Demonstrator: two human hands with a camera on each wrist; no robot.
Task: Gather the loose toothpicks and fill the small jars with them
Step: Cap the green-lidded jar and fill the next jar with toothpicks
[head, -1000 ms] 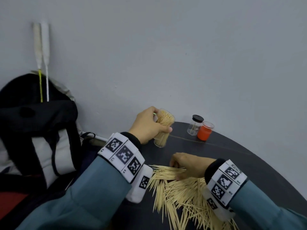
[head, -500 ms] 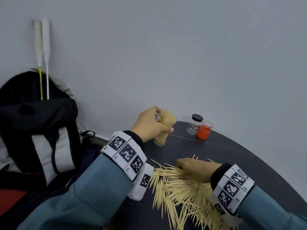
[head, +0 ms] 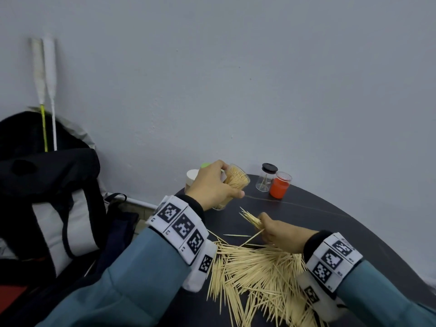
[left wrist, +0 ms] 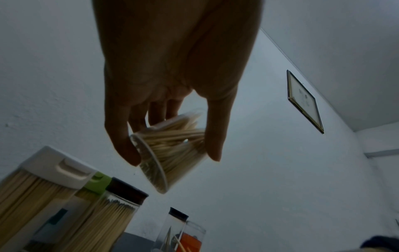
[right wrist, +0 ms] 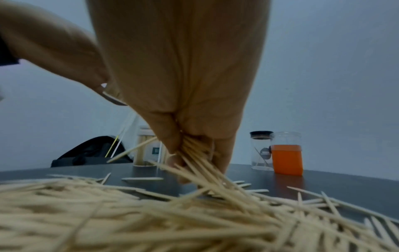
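A dark tabletop (head: 330, 223) carries the toothpick pile (head: 262, 267). Beyond it, left hand (head: 212, 185) grips a tilted jar (head: 236, 180); right hand (head: 280, 234) pinches a light, stiff, slippery bundle (head: 251, 219) mid-length — loose sticks may slide out.

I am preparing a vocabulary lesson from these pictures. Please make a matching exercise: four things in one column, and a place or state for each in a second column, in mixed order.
Things:
1. open jar
2. bunch of toothpicks
3. orange jar
4. pile of toothpicks

Places or states:
A. lies spread on the dark table
B. tilted, held by the left hand
C. stands beside the black-lidded jar
D. pinched in the right hand

Pairs: 1-B, 2-D, 3-C, 4-A
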